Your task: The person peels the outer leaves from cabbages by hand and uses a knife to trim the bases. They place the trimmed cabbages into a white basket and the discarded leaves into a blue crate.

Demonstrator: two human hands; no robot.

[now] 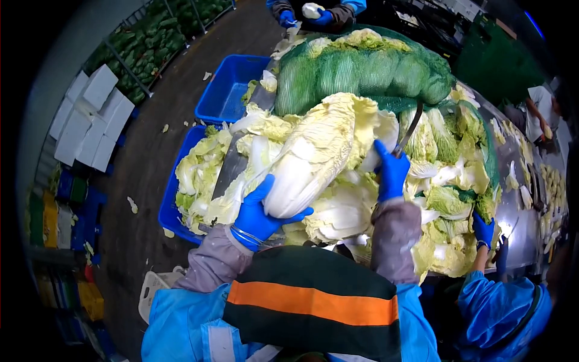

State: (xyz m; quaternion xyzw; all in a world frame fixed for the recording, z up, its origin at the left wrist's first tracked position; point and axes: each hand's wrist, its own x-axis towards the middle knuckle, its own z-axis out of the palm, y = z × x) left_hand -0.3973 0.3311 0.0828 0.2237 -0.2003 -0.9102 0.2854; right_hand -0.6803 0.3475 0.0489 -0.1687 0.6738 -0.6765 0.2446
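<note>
Stacked white boxes (93, 120) flank a dark floor (151, 163). Beside a blue plastic tub (169, 193), the gloved left hand (256, 217) cups a pale, crinkle-leaved cabbage (313, 157) by its smooth base; the gloved right hand (391, 174) grips a curved knife (412, 128) over the leaf-littered, shiny metal surface (512, 244).

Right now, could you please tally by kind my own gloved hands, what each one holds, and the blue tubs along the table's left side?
Your gloved hands (left hand, right hand): 2
Cabbage held by the left: 1
Knife held by the right: 1
Blue tubs (far tub, near tub): 2
Total: 6
</note>
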